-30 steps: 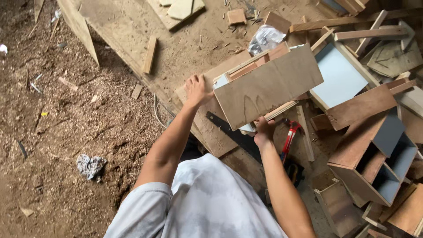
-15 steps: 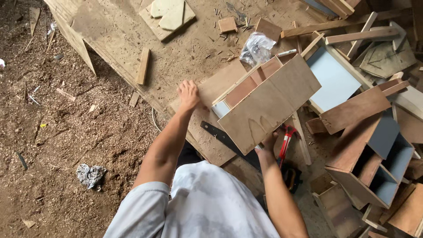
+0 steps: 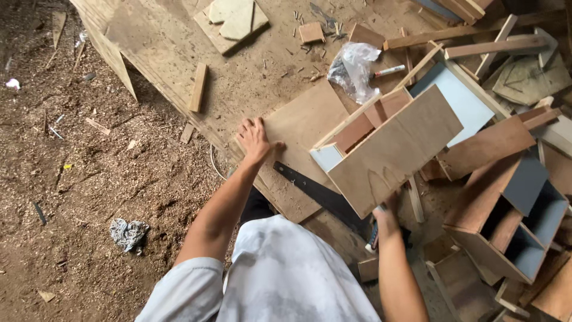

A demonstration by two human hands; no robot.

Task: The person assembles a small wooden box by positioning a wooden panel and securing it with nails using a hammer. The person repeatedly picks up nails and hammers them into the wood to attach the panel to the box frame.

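Landmark: open-topped brown plywood box (image 3: 390, 152), tilted, sitting right of centre on the big sawdust-covered plywood sheet (image 3: 161, 42).

Left hand (image 3: 255, 140) is just left of the box, palm down, fingers spread wide and flat on a loose flat brown plywood panel (image 3: 304, 128); that panel runs under the box's left end. Hand holds nothing, just presses.

Right hand (image 3: 386, 219) is at the box's lower edge, mostly hidden under it; appears to grip the near corner, but cannot tell how the fingers close. A tool with a pale handle (image 3: 373, 238) shows just below the box beside this hand; contact unclear.

A long black flat metal ruler (image 3: 322, 195) lies diagonally below-left of the box, on the panel, its right end going under the box.

Above the box: crumpled clear plastic bag (image 3: 353, 68) with a red-tipped marker pen (image 3: 388, 70) beside it. Right of the box, touching: pale blue laminated board (image 3: 462, 98). Further right and lower: brown wooden compartment unit with grey-blue insides (image 3: 512, 232). Far left of the box: crumpled grey rag (image 3: 128, 232) on the sawdust ground. Small wooden block (image 3: 198, 87) lies upper-left of the box on the sheet.
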